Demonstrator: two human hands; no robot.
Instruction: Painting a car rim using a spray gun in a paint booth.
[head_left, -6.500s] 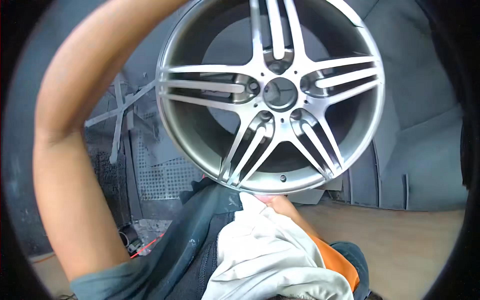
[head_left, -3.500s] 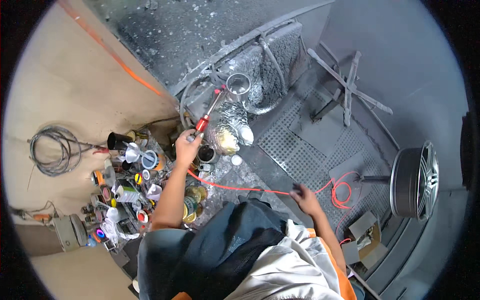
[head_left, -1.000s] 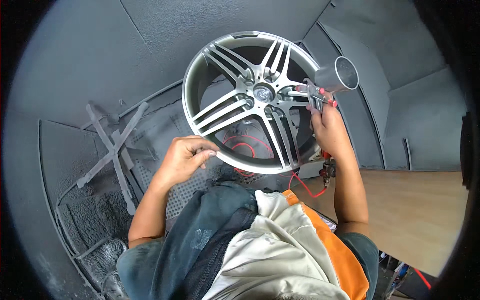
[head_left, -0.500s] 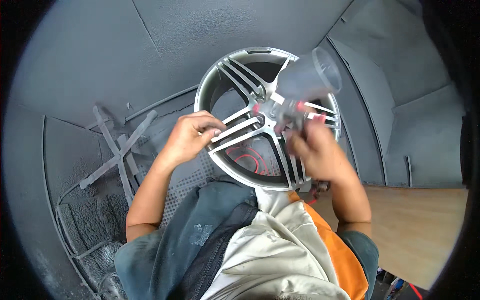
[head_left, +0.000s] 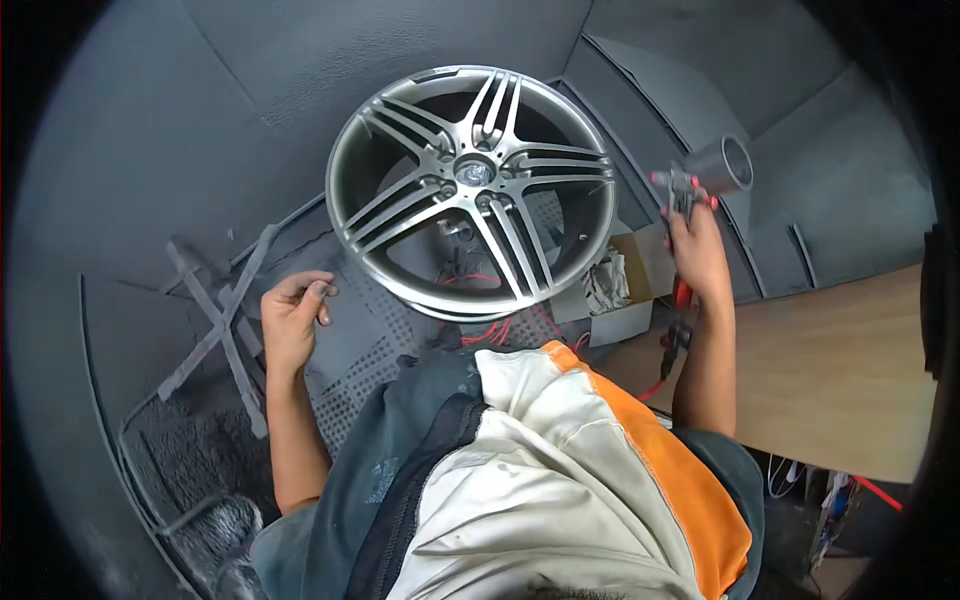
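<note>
A silver alloy wheel (head_left: pixel 500 272) with split spokes stands raised in front of me, its spoked face turned up towards me. To its right, my right hand (head_left: pixel 698 240) is wrapped round the handle of a spray gun (head_left: pixel 680 186). The gun has red fittings and a grey paint cup (head_left: pixel 722 166), and stands apart from the wheel. A red hose joins it below the hand. Left of the wheel, my left hand (head_left: pixel 292 318) hangs in the air with its fingers curled and thumb near the index finger. I see nothing in it.
A grey cross-shaped stand (head_left: pixel 222 320) leans at the left by the dark wall. Beneath the wheel lie a perforated mat (head_left: pixel 370 395) and coils of red hose (head_left: pixel 490 333). An open cardboard box (head_left: pixel 622 325) with crumpled paper sits behind a wooden board (head_left: pixel 820 360) at the right.
My right hand has carried the spray gun off the wheel to the right. My left hand has drawn away from the spokes to the left. The wheel appears higher and further left in view.
</note>
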